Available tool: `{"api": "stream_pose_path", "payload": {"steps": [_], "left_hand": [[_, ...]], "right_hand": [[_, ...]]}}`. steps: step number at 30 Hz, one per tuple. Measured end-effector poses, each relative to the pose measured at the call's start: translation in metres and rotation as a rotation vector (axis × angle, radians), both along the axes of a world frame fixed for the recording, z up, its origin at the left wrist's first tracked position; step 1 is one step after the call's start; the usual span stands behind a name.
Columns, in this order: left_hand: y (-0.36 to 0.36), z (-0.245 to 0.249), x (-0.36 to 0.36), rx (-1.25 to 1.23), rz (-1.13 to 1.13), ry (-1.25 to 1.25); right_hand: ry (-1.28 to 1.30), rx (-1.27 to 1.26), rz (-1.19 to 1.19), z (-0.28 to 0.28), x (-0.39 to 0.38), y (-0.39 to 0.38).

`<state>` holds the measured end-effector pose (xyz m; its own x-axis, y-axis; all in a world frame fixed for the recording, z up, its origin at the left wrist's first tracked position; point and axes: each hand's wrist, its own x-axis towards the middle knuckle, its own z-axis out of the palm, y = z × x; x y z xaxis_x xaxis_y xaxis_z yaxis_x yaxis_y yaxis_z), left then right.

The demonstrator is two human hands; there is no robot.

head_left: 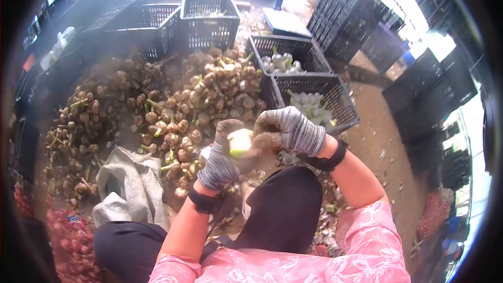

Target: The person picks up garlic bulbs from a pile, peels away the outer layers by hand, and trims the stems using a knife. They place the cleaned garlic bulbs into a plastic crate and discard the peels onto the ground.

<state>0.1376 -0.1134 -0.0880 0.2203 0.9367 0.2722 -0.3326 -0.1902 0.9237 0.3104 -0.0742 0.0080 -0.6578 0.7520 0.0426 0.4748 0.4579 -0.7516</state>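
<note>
My left hand [220,152], in a grey knit glove with a dirty brown palm, is closed around a garlic bulb [241,142]. The bulb is white with a pale green end toward me. At its right side is my right hand [285,132], gloved the same way, with fingers curled inward and the thumb beside them. Whether those fingers pinch skin or a tool is hidden. Beyond both hands lies a large heap of brown, unpeeled garlic bulbs [209,91], some with green stem stubs. Clean white garlic bulbs [313,106] lie in the near black crate [346,118].
Another black crate [319,60] with white bulbs stands behind the near one. More crates [209,29] line the back, and stacked crates [346,15] rise at the right. A pale sack [128,183] lies by my left knee, near a red mesh bag [73,246]. Peelings litter the floor.
</note>
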Motion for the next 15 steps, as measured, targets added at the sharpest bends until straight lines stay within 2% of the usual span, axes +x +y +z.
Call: {"api": "stream_pose_path", "payload": {"steps": [3, 4, 6, 7, 8, 9, 10, 11, 12, 14, 15], "left_hand": [[-0.007, 0.022, -0.01, 0.077, -0.036, -0.05], [-0.01, 0.031, -0.013, 0.117, -0.045, -0.104], [-0.012, 0.032, -0.017, 0.206, -0.014, -0.135], [-0.012, 0.034, -0.018, 0.328, 0.05, -0.052], [-0.013, 0.035, -0.02, 0.447, 0.117, 0.031], [-0.014, 0.045, -0.025, 0.684, 0.231, 0.276], [-0.018, 0.048, -0.026, 0.696, 0.239, 0.257], [-0.021, 0.051, -0.025, 0.646, 0.29, 0.206], [-0.025, 0.053, -0.025, 0.593, 0.335, 0.157], [-0.03, 0.057, -0.027, 0.62, 0.245, 0.176], [-0.034, 0.063, -0.031, 0.618, 0.248, 0.156]], "right_hand": [[0.187, -0.373, -0.169, 0.036, -0.017, -0.028], [0.165, -0.346, -0.162, 0.046, -0.023, -0.037], [-0.005, 0.074, -0.13, 0.062, -0.034, -0.055], [-0.022, 0.093, -0.125, 0.068, -0.041, -0.064], [-0.059, 0.293, -0.107, 0.073, -0.048, -0.071], [-0.096, 0.493, -0.088, 0.078, -0.055, -0.079], [-0.135, 0.69, -0.066, 0.082, -0.06, -0.087], [-0.278, 0.844, -0.049, 0.085, -0.065, -0.095], [-0.292, 0.855, -0.05, 0.087, -0.069, -0.102], [-0.475, 1.067, -0.1, 0.089, -0.076, -0.115], [-0.512, 1.044, -0.103, 0.093, -0.079, -0.119]]}}
